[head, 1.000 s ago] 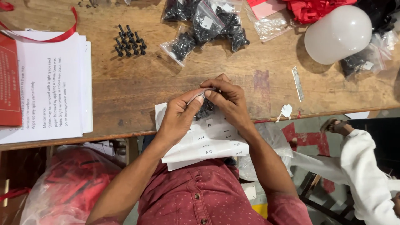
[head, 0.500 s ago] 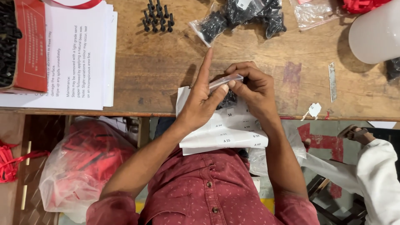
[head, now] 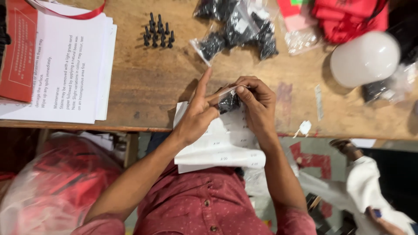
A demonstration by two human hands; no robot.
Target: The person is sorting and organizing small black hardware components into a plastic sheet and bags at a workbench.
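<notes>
Both hands grasp a small clear bag of black screws above white paper sheets at the wooden table's near edge. The left hand pinches it with its index finger raised; the right hand pinches its top.

Black screws, white bulb, dotted maroon shirt.

Small clear bag of dark parts mostly hidden between left hand and right hand, its contents too small to tell, red booklet cut by left edge, red cloth blurred and cut at top, a co-worker's white sleeve cut at lower right
</notes>
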